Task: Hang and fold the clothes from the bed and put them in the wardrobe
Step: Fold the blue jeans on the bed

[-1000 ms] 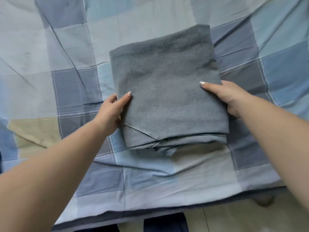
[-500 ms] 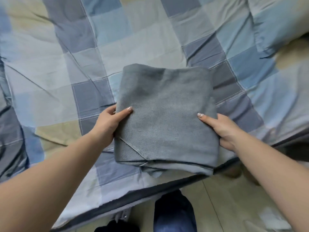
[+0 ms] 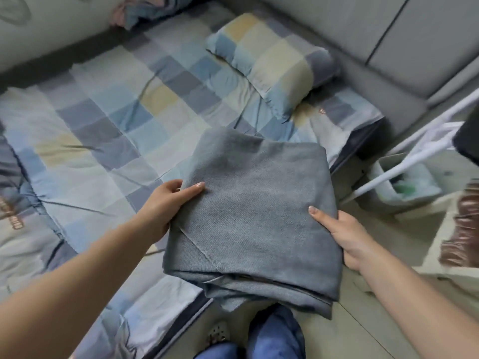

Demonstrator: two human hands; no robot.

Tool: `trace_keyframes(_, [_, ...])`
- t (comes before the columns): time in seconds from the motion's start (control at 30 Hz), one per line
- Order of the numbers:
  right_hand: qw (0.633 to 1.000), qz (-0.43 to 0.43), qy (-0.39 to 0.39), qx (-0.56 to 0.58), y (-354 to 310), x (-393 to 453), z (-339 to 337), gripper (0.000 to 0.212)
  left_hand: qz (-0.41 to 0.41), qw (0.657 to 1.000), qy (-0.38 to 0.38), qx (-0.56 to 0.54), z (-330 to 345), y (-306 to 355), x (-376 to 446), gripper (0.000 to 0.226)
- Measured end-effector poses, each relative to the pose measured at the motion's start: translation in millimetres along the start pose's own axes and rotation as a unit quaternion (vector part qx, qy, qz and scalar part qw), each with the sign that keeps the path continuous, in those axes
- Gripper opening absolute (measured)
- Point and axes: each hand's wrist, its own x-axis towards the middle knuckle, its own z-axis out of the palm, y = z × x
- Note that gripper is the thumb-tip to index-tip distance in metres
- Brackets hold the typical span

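Note:
A folded grey-blue garment (image 3: 254, 216), thick and square, is held in the air over the bed's edge and the floor. My left hand (image 3: 166, 206) grips its left side, thumb on top and fingers underneath. On the right side my right hand (image 3: 344, 229) holds it the same way. The bed (image 3: 108, 130) with its checked blue, grey and yellow cover lies to the left and behind. The wardrobe is not in view.
A checked pillow (image 3: 272, 63) lies at the bed's head by a grey padded headboard (image 3: 388, 35). A white rack bar (image 3: 414, 156) and a bin with cloth (image 3: 404, 182) stand at right. My legs in blue trousers (image 3: 272, 335) are below.
Both hands lifted the folded garment off the bed and carried it toward me and to the right, past the bed's edge. The view swung to show the pillow, headboard and floor.

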Motion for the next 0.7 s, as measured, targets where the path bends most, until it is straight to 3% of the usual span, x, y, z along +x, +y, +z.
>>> trace_keyframes(0.07, [0.999, -0.023, 0.025, 0.011, -14.6, -44.5, -15.2, 0.082, 0.012, 0.999, -0.035, 0.017, 14.9, 29.0, -30.8, 0.059])
trace_keyframes(0.2, [0.995, -0.058, 0.077, 0.035, -42.8, -117.8, -51.2, 0.060, 0.046, 0.995, -0.080, 0.029, 55.6, 85.0, -78.2, 0.033])
trace_keyframes(0.4, [0.978, -0.108, 0.167, 0.070, -63.5, -226.2, -124.7, 0.030, 0.082, 0.978, -0.183, 0.067, 144.1, 150.4, -149.0, 0.020])
trace_keyframes(0.6, [0.952, -0.137, 0.241, 0.127, -44.7, -324.3, -203.4, 0.020, 0.103, 0.952, -0.257, 0.128, 251.9, 170.6, -209.3, 0.032])
trace_keyframes(0.7, [0.938, -0.142, 0.281, 0.146, -28.2, -371.1, -244.2, 0.019, 0.115, 0.935, -0.308, 0.133, 307.5, 166.6, -239.3, 0.024])
